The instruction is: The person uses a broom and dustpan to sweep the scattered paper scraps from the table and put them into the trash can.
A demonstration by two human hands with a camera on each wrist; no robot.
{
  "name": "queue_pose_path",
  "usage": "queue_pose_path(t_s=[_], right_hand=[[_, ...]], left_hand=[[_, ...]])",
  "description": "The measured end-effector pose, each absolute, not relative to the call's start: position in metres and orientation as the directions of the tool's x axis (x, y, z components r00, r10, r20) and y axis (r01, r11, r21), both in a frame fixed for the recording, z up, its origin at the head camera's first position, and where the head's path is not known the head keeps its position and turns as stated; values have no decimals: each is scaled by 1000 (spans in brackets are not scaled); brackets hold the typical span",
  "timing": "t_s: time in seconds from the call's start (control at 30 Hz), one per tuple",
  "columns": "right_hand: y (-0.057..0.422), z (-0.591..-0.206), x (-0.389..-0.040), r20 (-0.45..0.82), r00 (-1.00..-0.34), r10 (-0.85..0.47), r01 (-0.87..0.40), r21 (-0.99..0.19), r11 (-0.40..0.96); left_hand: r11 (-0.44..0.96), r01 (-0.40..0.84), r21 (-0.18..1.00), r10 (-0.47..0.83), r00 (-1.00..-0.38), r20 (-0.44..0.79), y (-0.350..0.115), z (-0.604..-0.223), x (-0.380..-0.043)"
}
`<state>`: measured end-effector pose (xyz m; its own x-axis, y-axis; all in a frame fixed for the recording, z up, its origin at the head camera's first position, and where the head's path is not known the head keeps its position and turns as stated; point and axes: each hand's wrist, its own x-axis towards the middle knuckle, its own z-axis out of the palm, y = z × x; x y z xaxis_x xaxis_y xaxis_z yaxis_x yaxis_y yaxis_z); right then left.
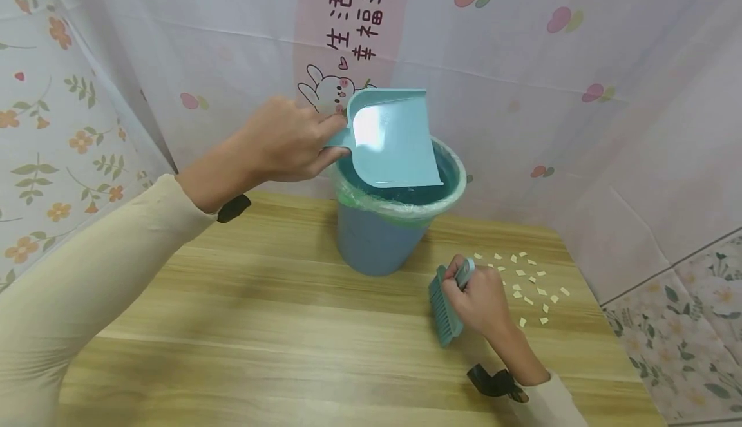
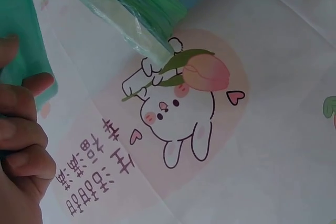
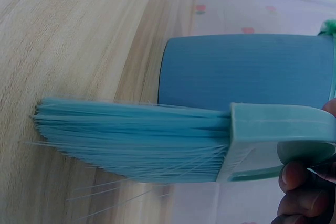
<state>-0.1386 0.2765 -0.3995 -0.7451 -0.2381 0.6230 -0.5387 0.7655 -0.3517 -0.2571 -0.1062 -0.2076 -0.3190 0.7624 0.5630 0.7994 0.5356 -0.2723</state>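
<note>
My left hand grips the handle of a light blue dustpan. The pan hangs over the mouth of a blue trash bin with a clear green liner folded over its rim. In the left wrist view the fingers curl beside the pan's edge. Lower right, my right hand holds a small teal brush by its handle, bristles down at the tabletop. Those bristles show closely in the right wrist view, with the bin behind. Several pale paper scraps lie just right of the right hand.
A wood-grain table carries the bin near its back edge. Behind it hangs a white printed curtain with a rabbit picture. Flowered cloth hangs at the left, and patterned covering borders the table's right side.
</note>
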Motion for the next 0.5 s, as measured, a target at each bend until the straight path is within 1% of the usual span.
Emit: queue_pose_path(t_s=[0.17,0.5], right_hand=[[276,-399,-138,627,-741,-241,-545,-352,761],[274,-397,-137,633,-735,-244,-557,-357,750]], left_hand=[[551,798,-245,752,-348,560,-107,-209,-251],[536,809,-241,748,-323,579,-108,-211,-234]])
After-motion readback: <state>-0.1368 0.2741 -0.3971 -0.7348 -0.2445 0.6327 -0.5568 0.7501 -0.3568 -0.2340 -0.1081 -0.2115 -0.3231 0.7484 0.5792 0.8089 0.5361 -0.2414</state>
